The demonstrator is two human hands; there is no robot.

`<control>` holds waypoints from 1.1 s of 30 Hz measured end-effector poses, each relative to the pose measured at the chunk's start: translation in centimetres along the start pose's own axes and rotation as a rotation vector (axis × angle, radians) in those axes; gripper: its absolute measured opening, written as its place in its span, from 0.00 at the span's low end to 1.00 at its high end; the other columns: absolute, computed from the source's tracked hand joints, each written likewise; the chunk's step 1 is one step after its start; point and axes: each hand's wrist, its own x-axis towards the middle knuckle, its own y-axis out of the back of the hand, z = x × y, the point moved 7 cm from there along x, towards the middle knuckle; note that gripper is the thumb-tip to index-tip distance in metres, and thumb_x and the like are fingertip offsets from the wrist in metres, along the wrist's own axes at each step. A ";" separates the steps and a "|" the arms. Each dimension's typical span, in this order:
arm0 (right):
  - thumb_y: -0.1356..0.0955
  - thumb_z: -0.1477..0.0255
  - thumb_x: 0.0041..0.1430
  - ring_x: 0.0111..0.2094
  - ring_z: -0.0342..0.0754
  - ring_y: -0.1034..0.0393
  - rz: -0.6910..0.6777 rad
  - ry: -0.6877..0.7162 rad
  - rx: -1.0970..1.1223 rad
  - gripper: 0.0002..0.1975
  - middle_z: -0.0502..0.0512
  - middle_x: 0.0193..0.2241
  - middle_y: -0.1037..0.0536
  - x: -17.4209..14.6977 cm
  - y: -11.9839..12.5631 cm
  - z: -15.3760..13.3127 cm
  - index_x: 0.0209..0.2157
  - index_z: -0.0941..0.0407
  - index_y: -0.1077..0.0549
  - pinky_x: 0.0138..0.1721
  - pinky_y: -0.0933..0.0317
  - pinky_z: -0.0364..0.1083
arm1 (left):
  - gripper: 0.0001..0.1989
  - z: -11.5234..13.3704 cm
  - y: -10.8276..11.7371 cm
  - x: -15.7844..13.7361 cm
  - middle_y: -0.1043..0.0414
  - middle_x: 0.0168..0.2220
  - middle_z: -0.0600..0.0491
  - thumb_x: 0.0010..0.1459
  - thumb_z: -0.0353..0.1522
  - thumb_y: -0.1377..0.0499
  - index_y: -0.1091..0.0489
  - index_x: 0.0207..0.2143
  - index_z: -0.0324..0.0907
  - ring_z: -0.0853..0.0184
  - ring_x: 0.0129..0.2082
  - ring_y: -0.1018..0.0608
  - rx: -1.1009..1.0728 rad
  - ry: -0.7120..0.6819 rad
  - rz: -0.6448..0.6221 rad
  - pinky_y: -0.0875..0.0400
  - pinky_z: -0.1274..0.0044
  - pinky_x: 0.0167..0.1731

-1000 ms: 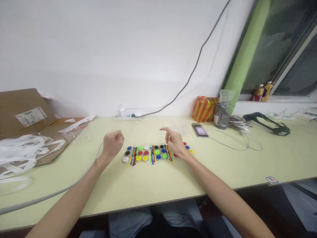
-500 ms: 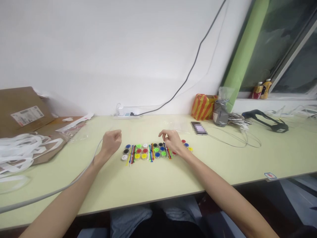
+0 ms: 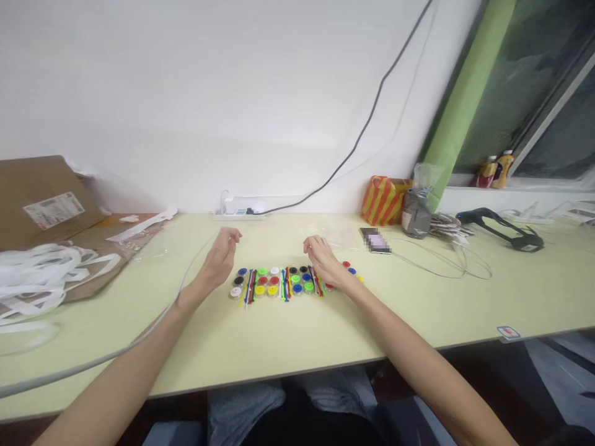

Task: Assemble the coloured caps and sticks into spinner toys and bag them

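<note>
My left hand hovers over the table just left of a row of small coloured pieces, its fingers loosely curled in with nothing visible in them. Above the right part of that row is my right hand, fingers bent and held together, also with nothing visible in them. Several small round pieces with coloured tops, such as a yellow one and a blue one, lie in groups. Thin coloured plastic sticks lie between the groups. My right hand hides some pieces under it.
Cardboard and tangled white strips lie at the left. A grey cable crosses my left forearm. A power strip sits by the wall. A phone, a striped bag and a black headband-like frame are at right.
My left hand has shifted up and right, its fist loosening. My right hand has turned, its fingers lying closer together. The pieces keep the same layout.
</note>
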 end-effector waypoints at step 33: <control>0.35 0.76 0.61 0.46 0.52 0.31 -0.021 -0.376 -0.283 0.11 0.58 0.42 0.22 -0.4 4.8 8.0 0.43 0.54 0.22 0.49 0.40 0.49 | 0.10 2.4 -2.2 -1.0 0.27 0.37 0.52 0.64 0.33 0.49 0.27 0.38 0.44 0.65 0.37 0.25 0.061 -0.035 -0.309 0.32 0.73 0.39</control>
